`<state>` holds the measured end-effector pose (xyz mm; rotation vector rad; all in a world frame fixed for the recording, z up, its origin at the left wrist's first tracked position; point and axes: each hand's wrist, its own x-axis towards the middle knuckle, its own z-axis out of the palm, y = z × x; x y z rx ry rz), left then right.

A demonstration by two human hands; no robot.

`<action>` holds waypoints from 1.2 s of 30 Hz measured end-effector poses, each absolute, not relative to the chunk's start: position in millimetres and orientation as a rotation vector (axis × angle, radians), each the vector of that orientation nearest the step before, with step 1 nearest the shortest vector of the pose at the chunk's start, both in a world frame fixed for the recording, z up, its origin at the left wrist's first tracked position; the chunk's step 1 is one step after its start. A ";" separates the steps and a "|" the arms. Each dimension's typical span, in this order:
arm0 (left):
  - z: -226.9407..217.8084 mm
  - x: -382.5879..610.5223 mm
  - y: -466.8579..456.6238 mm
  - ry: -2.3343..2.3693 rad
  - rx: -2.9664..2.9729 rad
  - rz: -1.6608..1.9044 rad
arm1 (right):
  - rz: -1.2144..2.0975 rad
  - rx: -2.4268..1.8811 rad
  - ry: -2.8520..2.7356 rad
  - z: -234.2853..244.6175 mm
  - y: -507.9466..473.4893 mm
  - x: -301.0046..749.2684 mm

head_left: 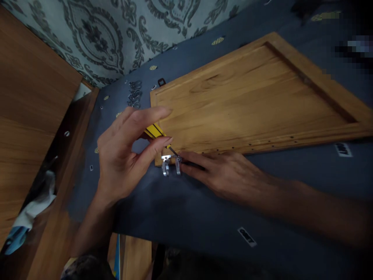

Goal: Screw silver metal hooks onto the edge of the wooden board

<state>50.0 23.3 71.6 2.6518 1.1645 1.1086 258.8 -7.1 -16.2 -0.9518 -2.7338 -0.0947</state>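
My left hand [124, 151] grips a yellow screwdriver [155, 131] between thumb and fingers, its index finger stretched out past the handle. The dark shaft slants down to the right, its tip at a silver metal hook [178, 166]. A second metal hook [166, 166] sits beside it at the near left corner of a wooden board [227, 105]. My right hand [224, 167] is closed, its fingertips pinching at the hook by the screwdriver tip. Small dark holes run along the board's near edge, to the right of the hooks.
Several loose metal hooks [135, 93] lie beyond my left hand on the dark blue patterned cloth [186, 202]. Grey-green ornate wall covering [128, 35] rises at the back. Wooden furniture [29, 85] stands at the left, with a white and blue bundle [32, 217] beside it.
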 end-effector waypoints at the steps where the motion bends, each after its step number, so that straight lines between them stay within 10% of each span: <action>1: 71.5 50.4 23.0 1.151 2.657 1.113 | -0.095 -0.956 -2.729 -17.0 -6.9 258.8; 36: 80.9 35.7 26.7 0.924 2.429 1.023 | -0.162 -0.938 -2.634 -24.3 -6.8 259.2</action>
